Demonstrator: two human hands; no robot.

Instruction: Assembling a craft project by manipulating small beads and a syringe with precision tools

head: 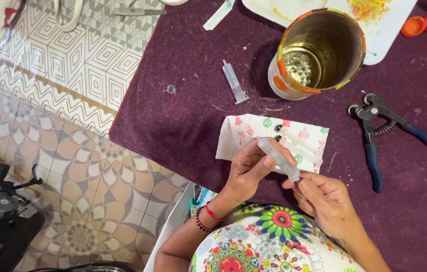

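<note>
My left hand (250, 168) grips a clear plastic syringe barrel (276, 157) that lies slanted across its fingers. My right hand (324, 197) pinches the lower end of the same syringe barrel with its fingertips. Both hands hover over the near edge of a dark purple table cloth (183, 116). Just beyond them lies a white paper napkin (254, 133) with small coloured prints, and several clear syringe parts (301, 146) rest on it.
A second syringe (234, 81) lies farther back. An open metal can (319, 53) with coloured patches stands behind the napkin, before a white tray (384, 35). Blue-handled pliers (379, 133) lie at the right, orange caps (425, 25) at the far right. Tiled floor spreads left.
</note>
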